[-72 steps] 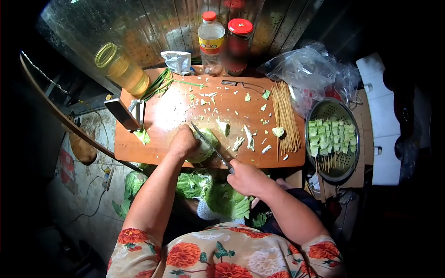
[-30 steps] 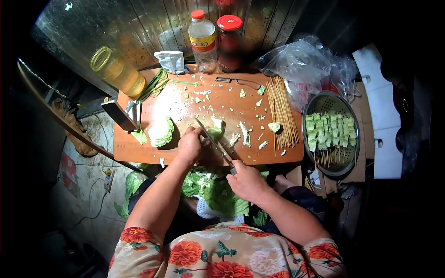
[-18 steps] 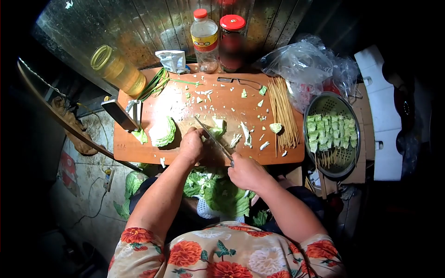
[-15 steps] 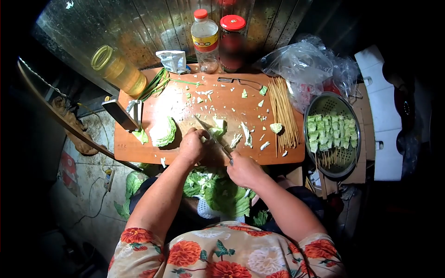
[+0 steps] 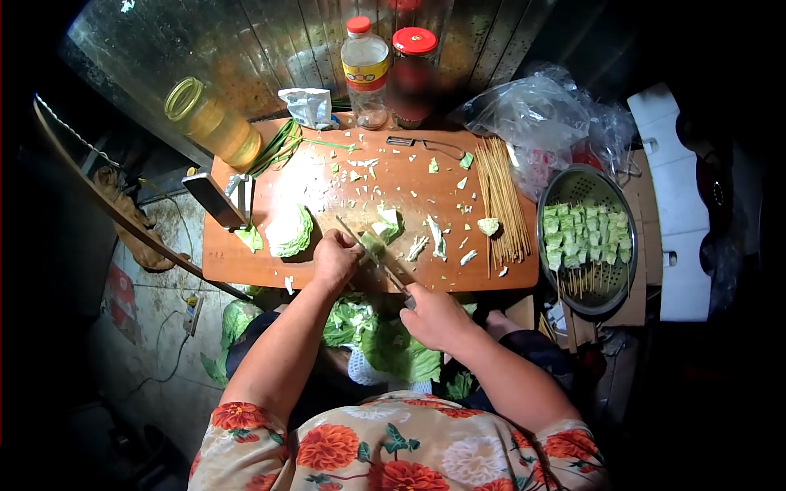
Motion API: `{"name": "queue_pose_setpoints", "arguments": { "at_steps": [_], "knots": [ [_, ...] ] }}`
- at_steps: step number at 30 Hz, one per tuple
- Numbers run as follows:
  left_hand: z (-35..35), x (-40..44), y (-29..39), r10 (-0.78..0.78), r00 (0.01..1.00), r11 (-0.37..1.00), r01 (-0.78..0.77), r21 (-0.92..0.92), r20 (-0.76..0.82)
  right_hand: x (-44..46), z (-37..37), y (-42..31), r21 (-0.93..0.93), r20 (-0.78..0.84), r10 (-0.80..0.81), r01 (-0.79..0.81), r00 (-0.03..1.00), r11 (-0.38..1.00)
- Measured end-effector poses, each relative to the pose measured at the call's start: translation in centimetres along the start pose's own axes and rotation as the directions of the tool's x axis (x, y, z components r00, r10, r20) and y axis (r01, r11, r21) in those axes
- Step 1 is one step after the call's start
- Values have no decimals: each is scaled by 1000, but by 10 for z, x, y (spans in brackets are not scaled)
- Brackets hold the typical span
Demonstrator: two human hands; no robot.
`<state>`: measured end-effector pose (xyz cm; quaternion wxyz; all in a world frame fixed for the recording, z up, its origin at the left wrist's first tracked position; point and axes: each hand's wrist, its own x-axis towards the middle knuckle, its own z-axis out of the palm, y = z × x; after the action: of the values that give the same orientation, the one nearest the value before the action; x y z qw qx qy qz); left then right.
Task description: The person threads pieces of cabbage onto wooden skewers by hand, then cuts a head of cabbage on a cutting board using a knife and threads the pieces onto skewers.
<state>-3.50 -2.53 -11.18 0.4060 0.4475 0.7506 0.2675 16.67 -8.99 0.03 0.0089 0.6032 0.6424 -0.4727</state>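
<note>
Now left of the left hand (image 5: 336,258), where the first frame showed bare board, a tightly layered cut cabbage (image 5: 291,231) rests on the reddish-brown board (image 5: 237,270). Nearest the wearer, broad, crinkled green leaves (image 5: 401,352) heap below the board's near edge. The right hand (image 5: 434,315) is wrapped around a knife (image 5: 395,281), its slim blade running diagonally away and to the left. Beside the blade, the left hand's fingers curl; whether they pinch anything cannot be told. A pale cabbage piece (image 5: 375,242) lies at the blade's far side, nearer the left hand than the right. Farther off, straight, smooth skewers (image 5: 501,204) line the board's right; beyond, an oval perforated colander (image 5: 583,190) holds threaded leaf squares (image 5: 585,233). At the back stands a red-capped clear bottle (image 5: 364,78).
</note>
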Motion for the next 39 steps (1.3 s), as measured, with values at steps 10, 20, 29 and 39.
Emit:
{"name": "queue_pose_setpoints", "arguments": {
  "at_steps": [10, 20, 29, 39],
  "knots": [
    [-2, 2, 2, 1, 999, 996, -4, 90, 36, 11, 0, 2, -62, 54, -2, 6, 999, 998],
    [-7, -4, 2, -3, 991, 969, -31, 244, 137, 29, 23, 19, -51, -33, -22, 20, 999, 998],
    [-34, -18, 51, -14, 957, 911, -107, 398, 289, 19, 4, 14, 26, -471, -161, 196, 867, 980],
    [-36, -27, 86, 134, 926, 830, 90, -551, 353, 39, 17, 54, -213, -430, 39, -143, 902, 966]
  ]
}}
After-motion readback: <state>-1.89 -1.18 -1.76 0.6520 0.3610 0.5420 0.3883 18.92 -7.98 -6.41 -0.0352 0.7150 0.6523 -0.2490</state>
